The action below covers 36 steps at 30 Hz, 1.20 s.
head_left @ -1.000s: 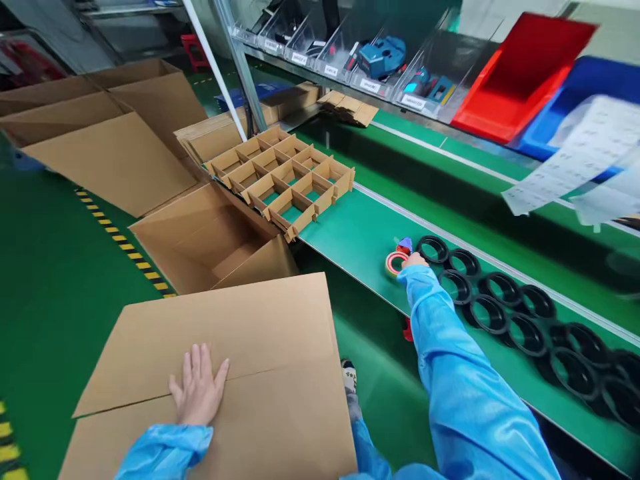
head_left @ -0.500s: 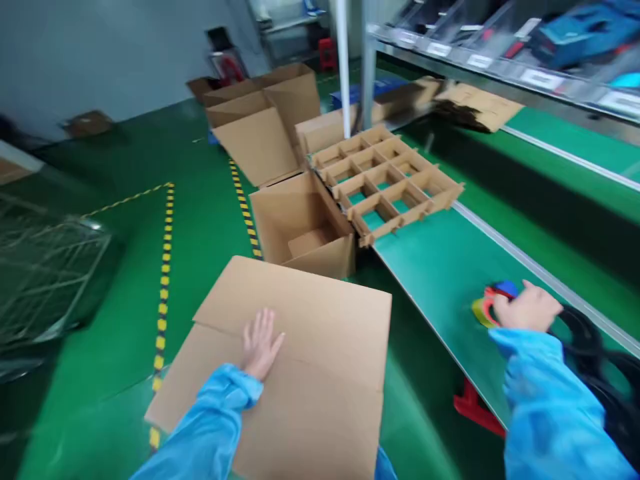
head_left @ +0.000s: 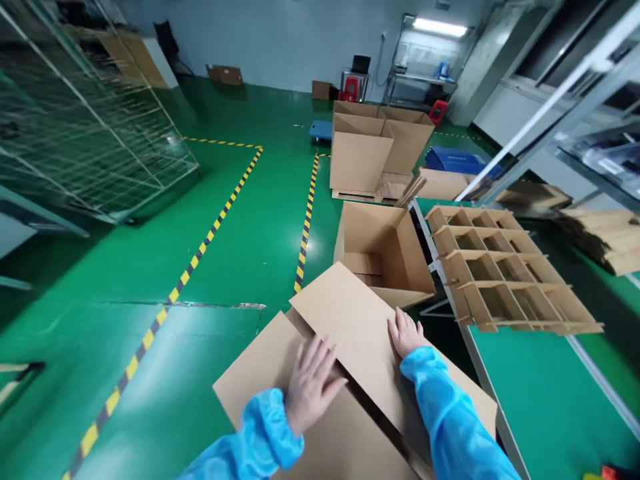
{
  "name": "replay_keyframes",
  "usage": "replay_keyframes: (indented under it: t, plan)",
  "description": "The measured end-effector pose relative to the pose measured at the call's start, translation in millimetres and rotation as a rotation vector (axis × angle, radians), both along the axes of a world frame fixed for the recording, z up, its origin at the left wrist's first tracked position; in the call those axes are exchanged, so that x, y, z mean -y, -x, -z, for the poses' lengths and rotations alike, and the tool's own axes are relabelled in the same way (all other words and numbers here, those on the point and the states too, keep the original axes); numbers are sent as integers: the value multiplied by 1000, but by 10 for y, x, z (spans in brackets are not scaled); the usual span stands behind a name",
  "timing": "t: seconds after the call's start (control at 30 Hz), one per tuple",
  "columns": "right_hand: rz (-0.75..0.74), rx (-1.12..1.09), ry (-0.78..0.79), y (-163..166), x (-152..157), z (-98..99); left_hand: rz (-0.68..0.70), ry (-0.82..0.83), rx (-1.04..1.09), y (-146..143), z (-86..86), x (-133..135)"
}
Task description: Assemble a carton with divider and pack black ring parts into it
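Note:
A cardboard box (head_left: pixel 345 300) stands in front of me, its two top flaps folded inward with a dark gap between them. My left hand (head_left: pixel 314 387) lies on the left flap near the gap, fingers stretched out and open. On the right flap rests my right hand (head_left: pixel 406 333), also open, fingers pointing away from me. Neither hand grips anything. Only a sliver of a red and yellow thing, apparently the tape dispenser (head_left: pixel 609 473), shows at the bottom right edge.
An open box (head_left: pixel 345 230) stands just beyond. Cardboard dividers (head_left: pixel 507 287) lie on the green-topped bench (head_left: pixel 530 373) at right. Farther back are tall open cartons (head_left: pixel 357 157) and a blue platform cart (head_left: pixel 320 130). A wire cage (head_left: pixel 120 147) stands left, beyond yellow-black floor tape (head_left: pixel 200 250).
My right hand has left the tape dispenser on the bench and moved onto the box's right flap. The view has swung right to left, and a gap now shows between the flaps.

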State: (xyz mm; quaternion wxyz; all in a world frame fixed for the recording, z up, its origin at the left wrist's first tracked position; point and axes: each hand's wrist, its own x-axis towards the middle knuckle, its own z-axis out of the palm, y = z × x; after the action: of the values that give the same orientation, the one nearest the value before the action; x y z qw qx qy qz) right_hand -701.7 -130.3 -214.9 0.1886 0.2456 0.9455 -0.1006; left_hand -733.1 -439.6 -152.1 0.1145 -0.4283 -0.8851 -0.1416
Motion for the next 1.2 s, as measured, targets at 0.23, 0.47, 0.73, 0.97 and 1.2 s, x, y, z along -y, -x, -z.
replay_keyframes:
  t: [0.23,0.47,0.73,0.97,1.2]
  plan:
    - [-340,-89,-138,2259,863,-619,-187,12,22,590,562,826]
    - [-535,-58,5,3658,1978,-250,-325,-197,76,659,649,969]
    - [-494,-137,-45,3177,1960,225,-54,-140,175,752,628,687]
    - [-619,-156,56,4060,2200,-522,23,1,265,604,856,404]
    - [-725,304,51,3338,2040,-182,-53,-109,132,536,1078,365]
